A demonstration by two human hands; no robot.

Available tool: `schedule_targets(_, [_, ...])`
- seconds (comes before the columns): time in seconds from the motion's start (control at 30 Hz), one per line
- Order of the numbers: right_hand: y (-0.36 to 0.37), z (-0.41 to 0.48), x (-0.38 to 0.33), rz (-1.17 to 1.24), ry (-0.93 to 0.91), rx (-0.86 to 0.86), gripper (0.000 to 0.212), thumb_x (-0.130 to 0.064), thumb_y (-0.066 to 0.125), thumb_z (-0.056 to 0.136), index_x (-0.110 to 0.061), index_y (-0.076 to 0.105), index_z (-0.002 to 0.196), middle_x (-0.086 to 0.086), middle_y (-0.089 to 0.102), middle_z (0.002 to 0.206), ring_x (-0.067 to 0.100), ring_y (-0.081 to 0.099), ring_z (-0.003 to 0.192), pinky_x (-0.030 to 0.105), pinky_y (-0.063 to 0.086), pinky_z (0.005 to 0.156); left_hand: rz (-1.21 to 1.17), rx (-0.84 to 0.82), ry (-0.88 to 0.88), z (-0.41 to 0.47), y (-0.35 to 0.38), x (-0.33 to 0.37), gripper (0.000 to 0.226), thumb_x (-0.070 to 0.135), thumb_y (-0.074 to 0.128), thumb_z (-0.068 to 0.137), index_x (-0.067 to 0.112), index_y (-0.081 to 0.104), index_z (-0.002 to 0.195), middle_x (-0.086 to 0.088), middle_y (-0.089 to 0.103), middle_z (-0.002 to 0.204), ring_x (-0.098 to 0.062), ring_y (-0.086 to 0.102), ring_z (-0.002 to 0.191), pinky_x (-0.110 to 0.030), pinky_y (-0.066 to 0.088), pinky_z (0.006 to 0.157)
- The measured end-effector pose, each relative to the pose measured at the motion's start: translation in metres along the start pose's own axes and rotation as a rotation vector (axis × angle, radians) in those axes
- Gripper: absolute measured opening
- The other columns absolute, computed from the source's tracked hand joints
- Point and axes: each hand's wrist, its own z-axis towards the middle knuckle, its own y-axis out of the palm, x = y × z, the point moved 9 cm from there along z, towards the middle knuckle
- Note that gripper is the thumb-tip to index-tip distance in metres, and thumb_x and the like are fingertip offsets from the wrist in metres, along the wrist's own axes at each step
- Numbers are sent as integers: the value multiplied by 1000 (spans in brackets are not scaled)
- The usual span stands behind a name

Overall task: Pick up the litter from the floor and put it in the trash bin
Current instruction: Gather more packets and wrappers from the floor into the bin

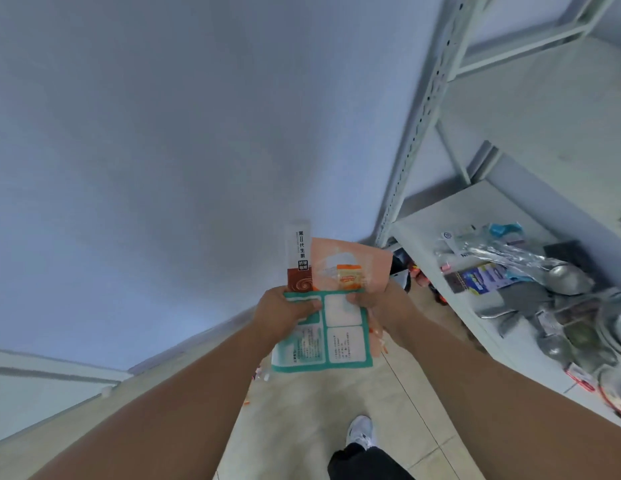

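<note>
Fingers of the left hand (pixel 283 315) pinch the upper left edge of the teal-bordered packet (pixel 331 336), thumb pressed on its face; fingers of the right hand (pixel 378 306) clamp the upper right edge together with the wrappers fanned behind it. The bundle is held in front of the body, clear of the tiled floor (pixel 319 410), with the metal shelf unit (pixel 475 237) at 3 o'clock. At 12 o'clock from the hands stand the brown-and-white stick sachet (pixel 299 258), the pale orange pouch (pixel 350 268) and the small orange wrapper (pixel 350 278). All appear light, thin, flexible and probably slick film. Grip near the shared overlap, not the free ends, or loose pieces may slide out. No trash bin is visible.
</note>
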Motion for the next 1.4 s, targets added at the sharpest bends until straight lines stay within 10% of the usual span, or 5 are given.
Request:
schedule_targets(0.6, [-156,106,40,-46,234,206,23,-4,73,88,-10,67,109,7,81,101,29,78,93,52,60,87,100,-295,-136,144,148,28,14,19,75,80,18,73,94,5,80,80,-16,78,69,-28,60,59])
schedule_targets(1.07, [-195,291,104,-128,418,248,13,-5,73,89,-11,70,100,-4,81,87,11,76,76,19,53,49,215,-284,-294,337,213,-29,12,20,77,82,19,70,92,6,79,74,-9,75,59,-22,55,47])
schedule_targets(1.27, [-212,370,151,-187,477,238,17,1,72,88,-9,69,102,6,78,108,31,72,102,51,56,96,247,-247,-332,410,253,-67,17,20,79,79,18,68,92,4,77,75,-10,74,58,-21,52,44])
schedule_targets(1.4, [-227,421,178,-254,484,232,17,0,73,88,-9,68,102,9,77,110,35,71,103,55,55,97,237,-209,-344,458,280,-89,15,20,76,81,17,65,91,1,75,78,-12,72,61,-23,51,45])
